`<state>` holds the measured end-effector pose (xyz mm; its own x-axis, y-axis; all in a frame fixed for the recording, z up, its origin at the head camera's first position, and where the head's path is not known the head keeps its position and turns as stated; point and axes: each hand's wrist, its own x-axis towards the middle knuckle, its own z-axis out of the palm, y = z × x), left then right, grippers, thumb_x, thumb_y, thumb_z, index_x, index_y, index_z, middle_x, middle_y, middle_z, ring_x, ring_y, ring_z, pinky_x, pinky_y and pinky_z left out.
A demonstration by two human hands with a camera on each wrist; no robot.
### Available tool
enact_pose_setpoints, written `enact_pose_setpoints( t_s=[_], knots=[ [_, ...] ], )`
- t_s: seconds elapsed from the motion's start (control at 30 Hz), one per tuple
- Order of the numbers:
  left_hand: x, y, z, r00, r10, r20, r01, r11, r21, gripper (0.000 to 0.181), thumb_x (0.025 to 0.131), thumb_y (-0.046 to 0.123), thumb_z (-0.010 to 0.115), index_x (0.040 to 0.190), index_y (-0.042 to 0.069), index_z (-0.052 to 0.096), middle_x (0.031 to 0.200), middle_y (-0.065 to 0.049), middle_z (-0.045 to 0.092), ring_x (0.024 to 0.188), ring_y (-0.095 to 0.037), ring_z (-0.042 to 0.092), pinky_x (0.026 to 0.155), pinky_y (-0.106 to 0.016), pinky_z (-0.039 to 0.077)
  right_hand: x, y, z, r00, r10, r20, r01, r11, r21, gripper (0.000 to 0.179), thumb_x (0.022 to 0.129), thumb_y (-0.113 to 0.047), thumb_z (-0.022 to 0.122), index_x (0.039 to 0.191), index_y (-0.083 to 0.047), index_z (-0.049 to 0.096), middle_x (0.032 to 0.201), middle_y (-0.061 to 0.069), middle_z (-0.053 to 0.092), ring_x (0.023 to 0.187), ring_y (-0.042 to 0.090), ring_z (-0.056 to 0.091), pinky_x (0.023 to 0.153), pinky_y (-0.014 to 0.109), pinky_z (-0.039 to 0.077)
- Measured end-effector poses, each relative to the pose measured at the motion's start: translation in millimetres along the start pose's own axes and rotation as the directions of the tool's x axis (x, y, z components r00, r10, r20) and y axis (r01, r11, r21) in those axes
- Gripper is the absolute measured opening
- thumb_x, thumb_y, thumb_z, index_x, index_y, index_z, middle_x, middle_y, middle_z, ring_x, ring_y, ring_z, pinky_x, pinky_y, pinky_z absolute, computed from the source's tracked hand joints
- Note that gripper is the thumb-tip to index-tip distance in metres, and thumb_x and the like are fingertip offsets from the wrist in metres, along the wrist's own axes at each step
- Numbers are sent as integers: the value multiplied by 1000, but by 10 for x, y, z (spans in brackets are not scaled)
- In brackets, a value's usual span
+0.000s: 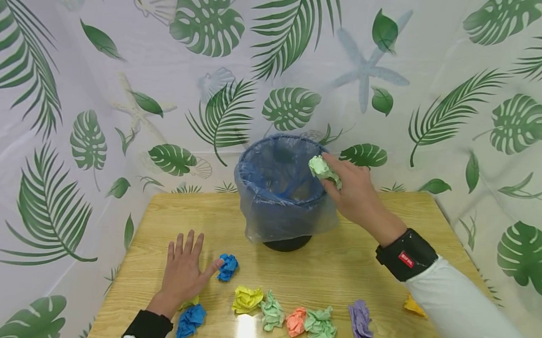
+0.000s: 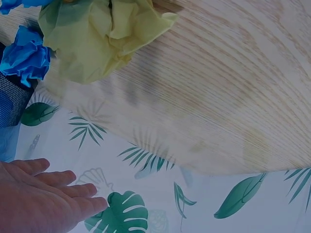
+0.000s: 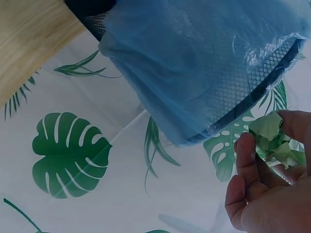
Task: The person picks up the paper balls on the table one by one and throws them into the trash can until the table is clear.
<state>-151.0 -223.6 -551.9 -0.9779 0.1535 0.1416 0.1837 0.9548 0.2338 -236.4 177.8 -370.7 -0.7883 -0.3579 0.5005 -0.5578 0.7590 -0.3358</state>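
Observation:
In the head view, my right hand (image 1: 356,195) pinches a light green crumpled paper ball (image 1: 320,167) at the right rim of a wastebasket (image 1: 286,225) lined with a bluish clear bag. The right wrist view shows the same green paper ball (image 3: 272,138) between thumb and fingers, beside the basket's rim. My left hand (image 1: 184,273) is spread with straight fingers low over the table, holding nothing. Its thumb tip is near a blue paper ball (image 1: 228,267); whether they touch I cannot tell. Below it lie another blue ball (image 1: 190,322) and a partly hidden yellow one (image 1: 190,302).
Along the near part of the wooden table (image 1: 196,211) lie crumpled papers: yellow (image 1: 247,299), green (image 1: 272,312), orange (image 1: 296,321), another green (image 1: 320,325) and purple (image 1: 360,321). An orange-yellow piece (image 1: 414,305) is partly behind the right sleeve. Leaf-patterned sheeting (image 1: 294,49) surrounds the table.

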Motion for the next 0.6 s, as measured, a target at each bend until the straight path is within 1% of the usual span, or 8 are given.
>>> enact_pose_setpoints(
  t_s=[0.07, 0.13, 0.17, 0.2, 0.3, 0.33, 0.4, 0.6],
  knots=[
    [3, 3, -2, 1000, -2, 4, 2, 1000, 5, 92, 88, 78, 31, 152, 12, 21, 156, -20, 14, 140, -42, 1, 113, -60, 1, 66, -30, 25, 1000, 6, 19, -6, 1000, -19, 60, 91, -18, 65, 145, -11, 40, 127, 16, 57, 106, 31, 54, 75, 50, 33],
    [2, 5, -7, 1000, -4, 5, 4, 1000, 9, 92, 88, 78, 31, 152, 12, 21, 156, -19, 14, 140, -41, 1, 113, -60, 1, 126, -65, 50, 999, 14, 44, -12, 999, -39, 61, 91, -23, 66, 146, -13, 39, 121, 14, 60, 100, 30, 55, 77, 49, 32],
    [2, 5, -10, 1000, -5, 6, 5, 1000, 10, 92, 88, 78, 31, 152, 12, 21, 156, -19, 13, 140, -41, 1, 113, -60, 0, 156, -78, 68, 998, 18, 59, -15, 999, -51, 62, 91, -24, 66, 146, -14, 39, 120, 13, 60, 101, 29, 55, 78, 50, 32],
    [2, 7, -12, 1000, -5, 6, 5, 1000, 10, 92, 88, 78, 31, 152, 12, 21, 156, -19, 13, 140, -41, 1, 113, -60, 0, 184, -94, 82, 997, 20, 72, -15, 998, -68, 62, 91, -27, 66, 146, -15, 39, 121, 13, 60, 105, 29, 54, 80, 50, 32],
    [5, 15, -16, 1000, -5, 4, 5, 1000, 9, 92, 88, 77, 31, 152, 12, 22, 156, -19, 13, 141, -41, 1, 113, -60, 0, 246, -129, 124, 992, 34, 122, -19, 992, -128, 62, 92, -33, 64, 147, -18, 38, 118, 10, 62, 100, 29, 53, 83, 50, 31],
    [7, 19, -17, 1000, -4, 3, 4, 1000, 7, 92, 88, 77, 32, 152, 12, 22, 156, -19, 13, 141, -40, 0, 113, -60, 0, 259, -140, 136, 990, 41, 137, -20, 989, -150, 62, 92, -35, 63, 147, -18, 38, 123, 10, 61, 102, 29, 51, 84, 51, 31],
    [10, 24, -15, 1000, -2, -3, 2, 1000, 5, 91, 88, 77, 32, 152, 11, 23, 155, -19, 15, 140, -41, 1, 113, -60, 0, 278, -154, 160, 984, 56, 170, -22, 981, -194, 61, 94, -39, 60, 147, -20, 37, 125, 10, 60, 100, 31, 49, 86, 52, 31],
    [15, 23, -24, 1000, -5, 1, 5, 1000, 13, 92, 88, 77, 30, 152, 13, 21, 156, -19, 13, 141, -40, 0, 113, -59, -1, 278, -172, 220, 974, 65, 217, -9, 968, -249, 64, 94, -49, 55, 149, -24, 34, 121, 9, 63, 92, 28, 44, 86, 51, 29]
  ],
)
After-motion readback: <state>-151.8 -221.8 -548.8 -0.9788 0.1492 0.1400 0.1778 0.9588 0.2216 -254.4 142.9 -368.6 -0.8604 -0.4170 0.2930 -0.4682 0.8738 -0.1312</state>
